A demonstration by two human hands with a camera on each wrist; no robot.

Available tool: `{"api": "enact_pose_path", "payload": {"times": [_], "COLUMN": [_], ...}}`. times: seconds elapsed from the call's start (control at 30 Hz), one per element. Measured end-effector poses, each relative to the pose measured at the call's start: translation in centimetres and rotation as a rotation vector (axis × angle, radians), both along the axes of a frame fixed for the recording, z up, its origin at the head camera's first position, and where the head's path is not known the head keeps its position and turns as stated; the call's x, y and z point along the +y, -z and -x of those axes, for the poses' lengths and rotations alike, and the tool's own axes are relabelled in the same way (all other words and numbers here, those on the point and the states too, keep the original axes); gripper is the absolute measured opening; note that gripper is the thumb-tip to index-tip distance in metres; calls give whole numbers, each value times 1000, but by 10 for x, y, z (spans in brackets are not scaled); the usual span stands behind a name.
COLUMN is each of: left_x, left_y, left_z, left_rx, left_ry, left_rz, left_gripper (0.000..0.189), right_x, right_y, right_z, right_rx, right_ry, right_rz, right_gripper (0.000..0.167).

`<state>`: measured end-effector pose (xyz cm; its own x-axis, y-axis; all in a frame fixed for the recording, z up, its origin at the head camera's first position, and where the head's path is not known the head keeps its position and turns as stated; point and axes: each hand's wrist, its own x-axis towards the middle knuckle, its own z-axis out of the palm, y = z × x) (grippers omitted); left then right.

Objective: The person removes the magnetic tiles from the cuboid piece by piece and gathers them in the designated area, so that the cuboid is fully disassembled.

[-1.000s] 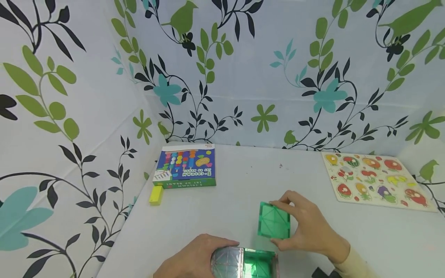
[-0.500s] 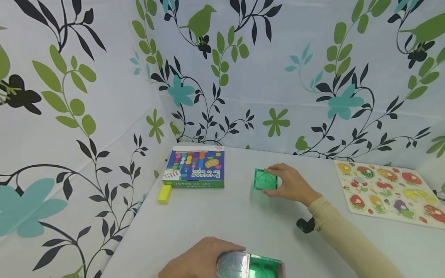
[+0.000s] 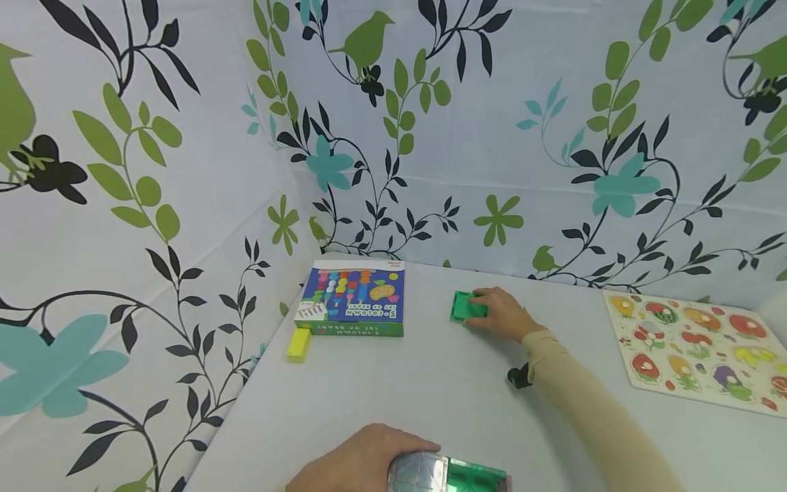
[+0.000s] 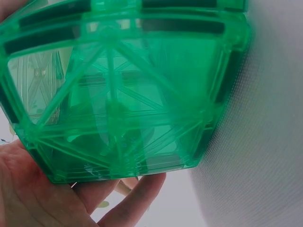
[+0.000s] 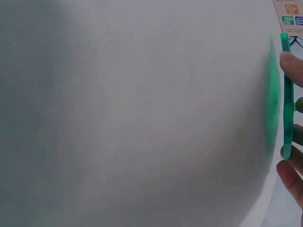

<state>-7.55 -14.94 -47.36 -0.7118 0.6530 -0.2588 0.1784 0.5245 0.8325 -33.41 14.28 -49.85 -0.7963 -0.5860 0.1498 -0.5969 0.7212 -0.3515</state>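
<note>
My right hand (image 3: 501,314) reaches far across the white table (image 3: 430,396) and holds a green square magnetic tile (image 3: 467,307) low against the tabletop, just right of the toy box. The right wrist view shows that green tile (image 5: 285,94) edge-on with fingertips (image 5: 293,66) curled around it. At the near edge my left hand (image 3: 356,465) grips a block built of clear and green magnetic tiles (image 3: 449,475). Up close in the left wrist view, the green tile block (image 4: 118,90) fills the frame above my fingers (image 4: 118,203).
A blue and green toy box (image 3: 353,297) lies at the back left with a small yellow block (image 3: 298,344) beside it. A wooden fruit puzzle board (image 3: 697,342) lies at the right. Patterned cloth walls (image 3: 154,205) close in the left and back.
My right hand has carried the green tile from near the block to the far middle of the table and lowered it flat. The left hand has kept still on the tile block.
</note>
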Motion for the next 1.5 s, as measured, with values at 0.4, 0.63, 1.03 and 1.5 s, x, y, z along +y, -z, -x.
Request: {"api": "enact_pose_path", "payload": {"times": [0.4,0.63,1.03,1.5], "left_x": [4,2,2,0], "left_y": [0,1,1,-2], "left_z": [-5,-6,-9,-1], "left_rx": [-10,18,25,-8], "left_ry": [-9,7,8,-16], "left_rz": [13,15,55,37], "left_gripper": [66,67,69,78], "right_x": [-7,-9,-3,44], "right_y": [15,18,18,-28], "right_z": [3,0,-18,-106], "right_rx": [30,11,53,53], "right_ry": [7,31,45,26], "right_rz": [-32,-76,-38,106], "right_gripper": [52,54,61,71]}}
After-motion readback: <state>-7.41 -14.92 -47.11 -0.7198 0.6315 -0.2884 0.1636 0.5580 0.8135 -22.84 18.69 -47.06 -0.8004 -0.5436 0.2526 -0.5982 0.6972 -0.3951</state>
